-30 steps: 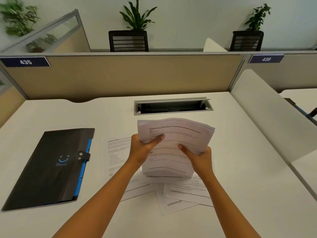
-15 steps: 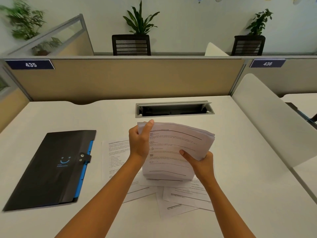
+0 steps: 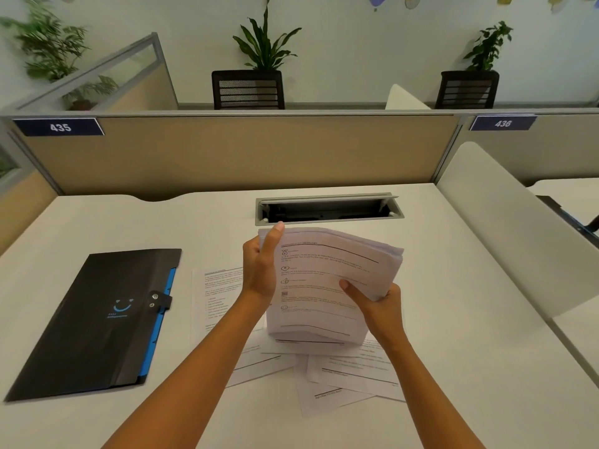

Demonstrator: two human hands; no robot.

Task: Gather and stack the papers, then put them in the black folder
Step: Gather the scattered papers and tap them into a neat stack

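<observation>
Over the middle of the white desk (image 3: 437,319), a person holds a stack of papers (image 3: 324,286) upright on its lower edge. Their left hand (image 3: 261,270) grips the stack's upper left corner, thumb along the front, while the right hand (image 3: 379,306) pinches its right side, thumb on the top sheet. Loose sheets (image 3: 353,374) lie scattered under and beside the stack. To the left, the black folder (image 3: 97,319) lies flat and snapped closed, apart from the papers.

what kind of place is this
Most likely an open-plan office: a desk walled by a partition, numbered signs 435 and 436, and a cable tray set in the desktop.
</observation>
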